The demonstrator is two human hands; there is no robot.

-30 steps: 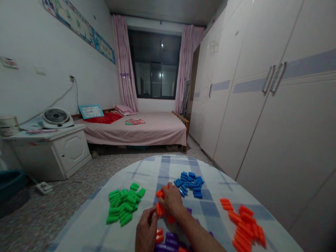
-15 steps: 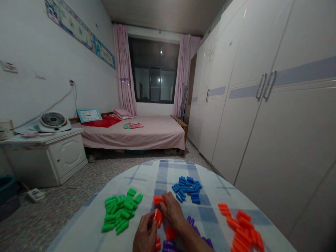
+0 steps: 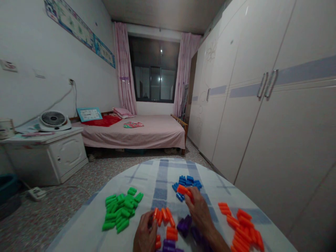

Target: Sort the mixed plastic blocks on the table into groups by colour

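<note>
smooth pale wardrobe point(image 3: 294, 147) | bed point(image 3: 154, 129) under wrinkled pink sheet | round-edged table point(image 3: 149, 182), its cloth blue-white checked | on cloth, green heap point(image 3: 120, 208) of small tube shapes | right hand point(image 3: 198, 206): fingers hold orange piece point(image 3: 183, 189) near blue pieces point(image 3: 189, 178) | left hand point(image 3: 144, 231): fingers at orange row point(image 3: 165, 216), grip I cannot tell

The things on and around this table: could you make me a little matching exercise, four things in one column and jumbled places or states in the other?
Column one
1. Right hand
2. Left hand
3. Green pieces
4. Fan

Column two
A. Standing on the white cabinet
B. Holding an orange piece, close to the blue pieces
C. Heaped on the left part of the checked tablecloth
D. Next to a row of orange pieces at the near side of the table

Right pairs: 1-B, 2-D, 3-C, 4-A.
</note>
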